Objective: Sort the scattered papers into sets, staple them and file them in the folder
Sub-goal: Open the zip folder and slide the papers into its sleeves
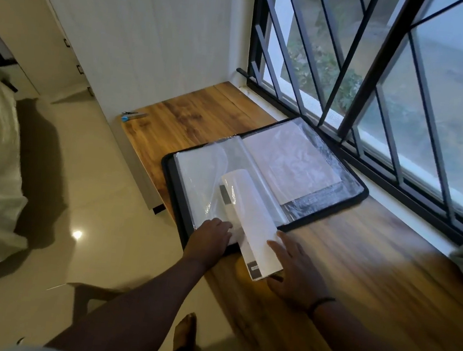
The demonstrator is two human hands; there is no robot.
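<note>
Where hands point(295, 266) meet, paper set point(253, 224).
</note>
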